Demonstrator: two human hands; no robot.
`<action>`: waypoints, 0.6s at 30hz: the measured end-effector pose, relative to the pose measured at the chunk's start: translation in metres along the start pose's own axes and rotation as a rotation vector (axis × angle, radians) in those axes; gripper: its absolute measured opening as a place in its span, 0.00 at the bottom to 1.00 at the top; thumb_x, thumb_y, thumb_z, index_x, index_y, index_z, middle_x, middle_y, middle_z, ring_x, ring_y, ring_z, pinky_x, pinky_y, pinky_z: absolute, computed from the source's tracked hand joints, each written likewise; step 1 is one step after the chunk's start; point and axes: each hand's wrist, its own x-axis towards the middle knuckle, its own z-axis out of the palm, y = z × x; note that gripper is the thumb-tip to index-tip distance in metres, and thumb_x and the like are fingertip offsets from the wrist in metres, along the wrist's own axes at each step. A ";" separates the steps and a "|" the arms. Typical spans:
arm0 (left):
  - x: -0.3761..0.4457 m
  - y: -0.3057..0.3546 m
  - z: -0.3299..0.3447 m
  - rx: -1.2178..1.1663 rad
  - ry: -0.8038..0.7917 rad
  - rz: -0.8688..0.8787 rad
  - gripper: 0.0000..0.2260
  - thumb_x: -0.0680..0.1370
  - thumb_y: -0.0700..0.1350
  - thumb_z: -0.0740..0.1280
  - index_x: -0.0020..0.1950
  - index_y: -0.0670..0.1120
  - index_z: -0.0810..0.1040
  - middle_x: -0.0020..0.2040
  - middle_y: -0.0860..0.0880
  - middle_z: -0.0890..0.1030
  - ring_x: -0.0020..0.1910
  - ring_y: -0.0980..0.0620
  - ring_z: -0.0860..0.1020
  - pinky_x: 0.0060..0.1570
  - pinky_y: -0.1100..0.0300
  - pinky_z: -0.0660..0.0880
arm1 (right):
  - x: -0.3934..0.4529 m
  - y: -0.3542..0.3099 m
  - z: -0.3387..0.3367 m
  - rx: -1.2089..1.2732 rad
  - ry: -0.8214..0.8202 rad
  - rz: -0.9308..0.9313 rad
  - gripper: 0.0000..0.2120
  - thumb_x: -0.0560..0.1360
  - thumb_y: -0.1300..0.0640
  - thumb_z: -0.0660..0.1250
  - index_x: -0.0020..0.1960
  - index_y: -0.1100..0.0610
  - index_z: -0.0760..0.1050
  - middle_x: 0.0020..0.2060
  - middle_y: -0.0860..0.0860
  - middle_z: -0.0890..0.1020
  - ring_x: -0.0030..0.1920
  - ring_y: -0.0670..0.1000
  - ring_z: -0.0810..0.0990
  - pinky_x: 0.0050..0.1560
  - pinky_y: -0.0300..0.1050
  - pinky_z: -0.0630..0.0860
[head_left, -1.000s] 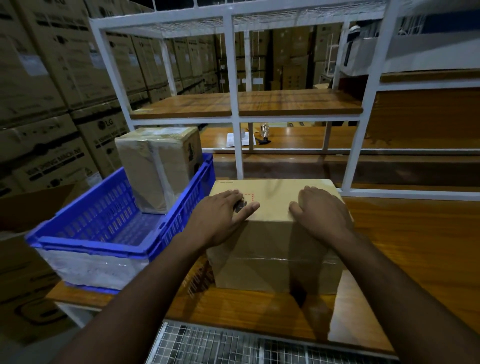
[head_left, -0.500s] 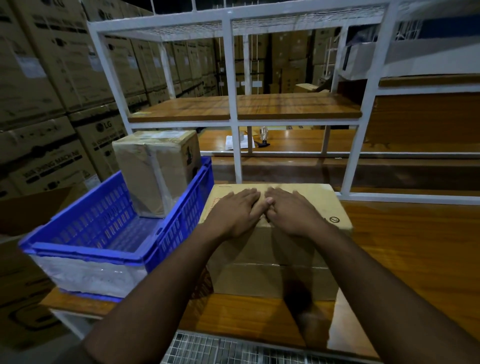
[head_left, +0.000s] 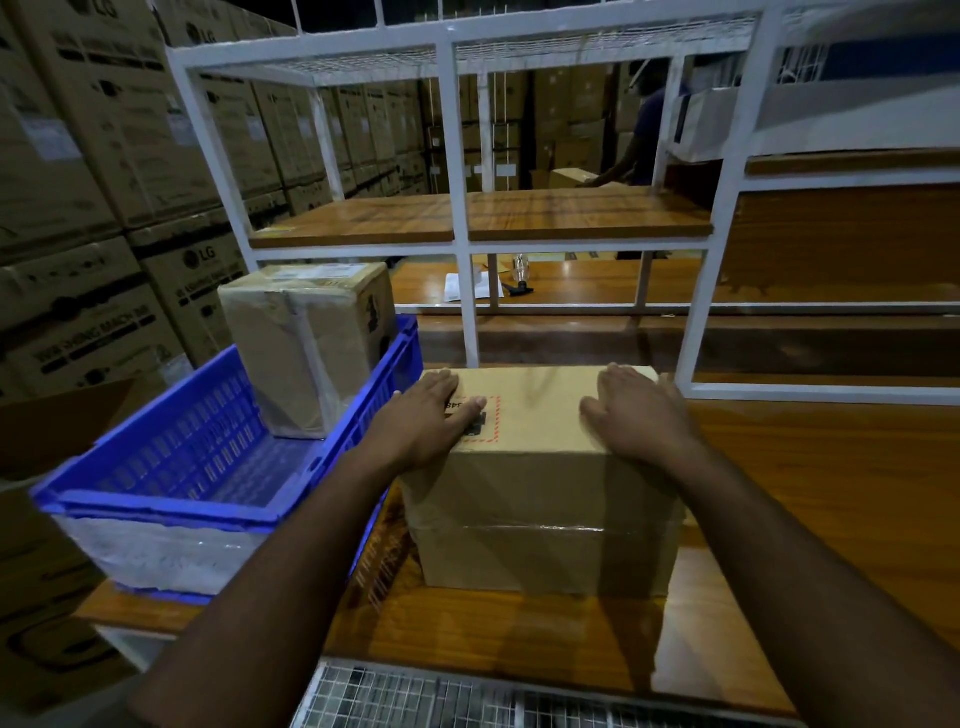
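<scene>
The left hand (head_left: 426, 423) lies flat on the top of the box (head_left: 540, 504). Its fingers (head_left: 441, 384) are straight and close together, pointing away, and the thumb is stretched out to the right across a red-dashed label (head_left: 485, 437). The right hand (head_left: 641, 418) lies flat on the same top at the right end, fingers (head_left: 623, 376) straight and together, thumb stuck out to the left. Neither hand curls round an edge; both press on the top face only, well apart from each other, with bare cardboard between the thumbs. The box stands on the table (head_left: 810, 499) under the palms, with its near side taped across and its left side just beside the blue crate (head_left: 171, 467). A second box (head_left: 306, 343) stands upright in the far corner of that crate. Count: two hands, two boxes, one crate. A white rack (head_left: 460, 208) rises behind the box, and stacked cartons (head_left: 78, 208) fill the left.
</scene>
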 end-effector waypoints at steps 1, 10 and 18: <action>-0.001 -0.002 0.002 -0.048 0.024 -0.021 0.35 0.80 0.67 0.58 0.80 0.49 0.59 0.81 0.48 0.60 0.78 0.47 0.62 0.74 0.43 0.63 | -0.003 0.000 0.001 0.002 0.029 0.030 0.30 0.81 0.39 0.54 0.77 0.55 0.62 0.78 0.53 0.61 0.78 0.53 0.57 0.76 0.63 0.51; -0.032 -0.014 0.015 -0.279 0.220 -0.134 0.49 0.73 0.69 0.68 0.83 0.49 0.47 0.74 0.48 0.72 0.64 0.49 0.77 0.49 0.59 0.72 | -0.031 -0.003 -0.005 0.184 0.290 0.264 0.33 0.78 0.39 0.64 0.76 0.56 0.62 0.68 0.58 0.74 0.64 0.61 0.76 0.52 0.54 0.78; -0.062 -0.017 0.028 -0.407 0.357 -0.030 0.58 0.67 0.55 0.81 0.82 0.56 0.41 0.74 0.51 0.70 0.70 0.50 0.71 0.65 0.44 0.74 | -0.052 0.005 0.013 0.346 0.430 0.222 0.47 0.72 0.46 0.73 0.80 0.47 0.45 0.65 0.58 0.64 0.52 0.57 0.74 0.35 0.44 0.71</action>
